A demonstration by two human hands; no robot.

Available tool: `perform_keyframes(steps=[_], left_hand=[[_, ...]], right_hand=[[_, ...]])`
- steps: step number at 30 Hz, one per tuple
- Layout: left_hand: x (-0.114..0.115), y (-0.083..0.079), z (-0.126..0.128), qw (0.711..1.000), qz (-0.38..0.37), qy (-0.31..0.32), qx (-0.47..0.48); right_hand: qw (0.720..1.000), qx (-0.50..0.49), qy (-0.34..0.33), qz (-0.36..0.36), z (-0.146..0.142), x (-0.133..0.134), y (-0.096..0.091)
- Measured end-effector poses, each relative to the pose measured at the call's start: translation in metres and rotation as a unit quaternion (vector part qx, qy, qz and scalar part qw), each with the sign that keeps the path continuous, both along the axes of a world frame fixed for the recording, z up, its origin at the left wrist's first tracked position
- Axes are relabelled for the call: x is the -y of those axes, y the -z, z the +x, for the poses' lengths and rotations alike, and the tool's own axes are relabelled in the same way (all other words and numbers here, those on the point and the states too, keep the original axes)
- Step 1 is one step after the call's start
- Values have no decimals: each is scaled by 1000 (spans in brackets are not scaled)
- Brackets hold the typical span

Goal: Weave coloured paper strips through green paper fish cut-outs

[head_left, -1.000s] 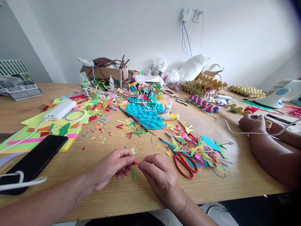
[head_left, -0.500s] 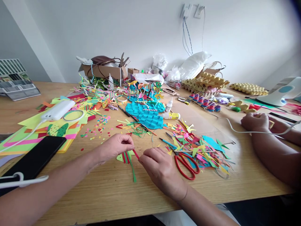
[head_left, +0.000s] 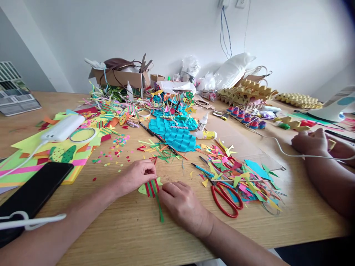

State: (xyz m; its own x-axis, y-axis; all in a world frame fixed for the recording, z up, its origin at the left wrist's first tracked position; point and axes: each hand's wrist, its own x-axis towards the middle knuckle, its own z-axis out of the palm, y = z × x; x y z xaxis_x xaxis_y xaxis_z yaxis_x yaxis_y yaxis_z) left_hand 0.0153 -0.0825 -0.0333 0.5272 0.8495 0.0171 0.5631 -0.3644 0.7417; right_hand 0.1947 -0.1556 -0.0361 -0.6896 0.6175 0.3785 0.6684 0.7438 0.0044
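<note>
A small light-green paper fish (head_left: 142, 189) with red stripes lies flat on the table between my hands. My left hand (head_left: 137, 175) is closed in a pinch at the upper end of a red paper strip (head_left: 157, 185), over the fish's top edge. Close to the tail, my right hand (head_left: 181, 207) has its fingers closed at the lower end of that strip; its fingertips are partly hidden. A narrow green paper strip (head_left: 161, 212) sticks out below the fish, beside my right fingers.
Red-handled scissors (head_left: 226, 199) lie right of my right hand, by a heap of paper scraps (head_left: 244, 181). Glue bottles (head_left: 206, 135) stand and lie near blue layered paper (head_left: 180, 138). A black phone (head_left: 36, 199) is at left. Another person's hands (head_left: 313, 142) work at right.
The red strip, held slantwise between my hands before, now lies down against the fish near its tail. My right hand has moved slightly left and down. The view has shifted a little.
</note>
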Motion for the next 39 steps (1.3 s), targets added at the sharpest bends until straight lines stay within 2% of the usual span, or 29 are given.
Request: perform_keyframes(steps=[14,39], left_hand=[[-2,5,-3,996,69,21,-43],[-3,5,-2,991,93,24,-88]], right_hand=[[1000,-7,-5,-24,-2,1,0],[1000,27,3,-14,-2,4,2]])
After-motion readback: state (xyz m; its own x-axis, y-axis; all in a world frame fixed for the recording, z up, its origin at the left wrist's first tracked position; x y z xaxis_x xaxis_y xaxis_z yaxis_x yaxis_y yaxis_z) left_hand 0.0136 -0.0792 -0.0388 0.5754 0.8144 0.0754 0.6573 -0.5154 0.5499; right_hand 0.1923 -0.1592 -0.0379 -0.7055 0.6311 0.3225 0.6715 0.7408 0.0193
